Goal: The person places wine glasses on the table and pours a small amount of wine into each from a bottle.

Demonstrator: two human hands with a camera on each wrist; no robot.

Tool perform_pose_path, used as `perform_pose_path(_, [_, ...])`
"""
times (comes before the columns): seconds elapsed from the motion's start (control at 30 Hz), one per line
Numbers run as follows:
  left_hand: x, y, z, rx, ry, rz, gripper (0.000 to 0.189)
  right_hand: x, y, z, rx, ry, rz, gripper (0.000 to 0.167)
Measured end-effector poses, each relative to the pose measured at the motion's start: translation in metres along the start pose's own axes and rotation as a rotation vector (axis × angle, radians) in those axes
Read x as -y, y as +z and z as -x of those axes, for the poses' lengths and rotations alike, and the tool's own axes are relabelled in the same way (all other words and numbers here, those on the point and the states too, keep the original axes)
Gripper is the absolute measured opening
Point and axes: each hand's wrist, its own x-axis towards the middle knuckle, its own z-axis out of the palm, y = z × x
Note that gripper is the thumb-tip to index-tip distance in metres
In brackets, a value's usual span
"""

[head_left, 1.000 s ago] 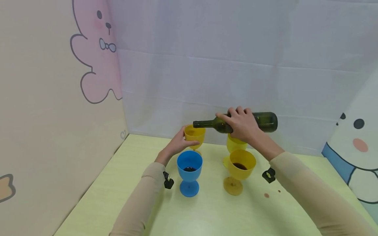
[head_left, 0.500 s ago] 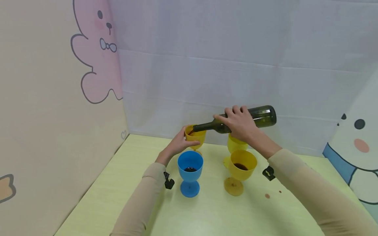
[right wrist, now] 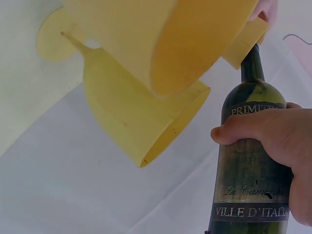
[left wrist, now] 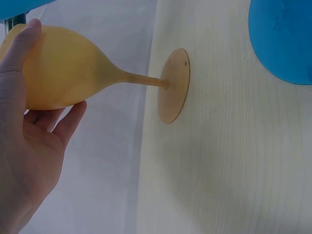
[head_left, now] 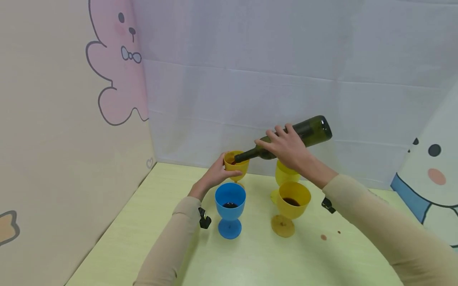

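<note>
My left hand (head_left: pixel 217 172) grips the bowl of a yellow goblet (left wrist: pixel 73 68) at the back left, thumb and fingers round it. Its round foot rests on the table in the left wrist view. A green glass wine bottle (head_left: pixel 311 131) is tilted neck-down to the left, its mouth inside that goblet's rim, and dark red liquid runs from it. My right hand (head_left: pixel 286 147) grips the bottle round its body; the label shows in the right wrist view (right wrist: pixel 253 185). Nearer me, a blue goblet (head_left: pixel 230 212) holds dark liquid.
At right an amber-yellow goblet (head_left: pixel 291 210) also holds dark liquid. Behind it stands a brighter yellow goblet (head_left: pixel 285 176), partly hidden by my right hand. A white cloth (head_left: pixel 232 79) hangs behind the pale table (head_left: pixel 250 258); a wall (head_left: pixel 64 139) with cartoon drawings rises at left.
The bottle has tipped from nearly level to a steeper slant, its base rising and its mouth dipping into the goblet. Red liquid has begun flowing. My left hand has stayed in place.
</note>
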Motion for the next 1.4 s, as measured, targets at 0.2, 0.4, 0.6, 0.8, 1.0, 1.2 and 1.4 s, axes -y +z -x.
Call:
perform_pose_path(0.2, [0.003, -0.002, -0.001, 0.005, 0.003, -0.003, 0.086, 0.000, -0.004, -0.005, 0.008, -0.056, 0.060, 0.077])
perform_pose_path(0.4, [0.004, -0.005, -0.001, 0.000, 0.007, -0.015, 0.083, 0.001, -0.009, -0.011, -0.006, -0.136, 0.171, 0.085])
perform_pose_path(0.6, [0.005, -0.007, -0.001, -0.002, 0.017, -0.033, 0.083, 0.002, -0.013, -0.021, -0.058, -0.237, 0.330, 0.087])
perform_pose_path(0.8, [0.007, -0.010, -0.003, -0.004, 0.006, -0.027, 0.084, 0.003, -0.017, -0.036, -0.124, -0.325, 0.481, 0.090])
perform_pose_path(1.0, [0.010, -0.009, -0.003, 0.000, 0.017, -0.015, 0.083, 0.007, -0.019, -0.037, -0.099, -0.323, 0.504, 0.091])
perform_pose_path(1.2, [0.011, -0.011, -0.002, 0.000, 0.014, -0.020, 0.084, 0.004, -0.017, -0.033, -0.066, -0.285, 0.404, 0.087])
perform_pose_path(1.4, [0.010, -0.013, -0.001, -0.008, 0.015, -0.036, 0.082, 0.003, -0.015, -0.028, -0.006, -0.222, 0.306, 0.089])
